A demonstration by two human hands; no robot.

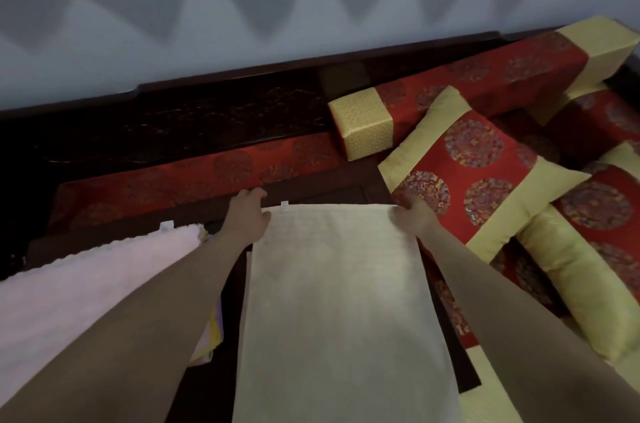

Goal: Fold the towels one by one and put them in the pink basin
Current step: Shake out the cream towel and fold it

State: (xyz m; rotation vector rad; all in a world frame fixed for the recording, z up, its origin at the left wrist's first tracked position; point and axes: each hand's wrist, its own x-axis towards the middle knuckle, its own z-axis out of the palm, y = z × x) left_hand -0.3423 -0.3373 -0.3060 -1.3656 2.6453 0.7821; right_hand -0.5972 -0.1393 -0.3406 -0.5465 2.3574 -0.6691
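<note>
Both arms stretch forward (bare, nearly parallel), left hand [247, 213] and right hand [414, 214] curled, palms down.

Towel [339, 301] between another towel [86, 284] and cushion [478, 176]

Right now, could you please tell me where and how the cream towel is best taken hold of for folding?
Pinch its two far corners, one per hand, coming in from the outer sides. The cream towel lies flat and lengthwise, with its far edge free. The left hand and right hand are at those corners.
</note>
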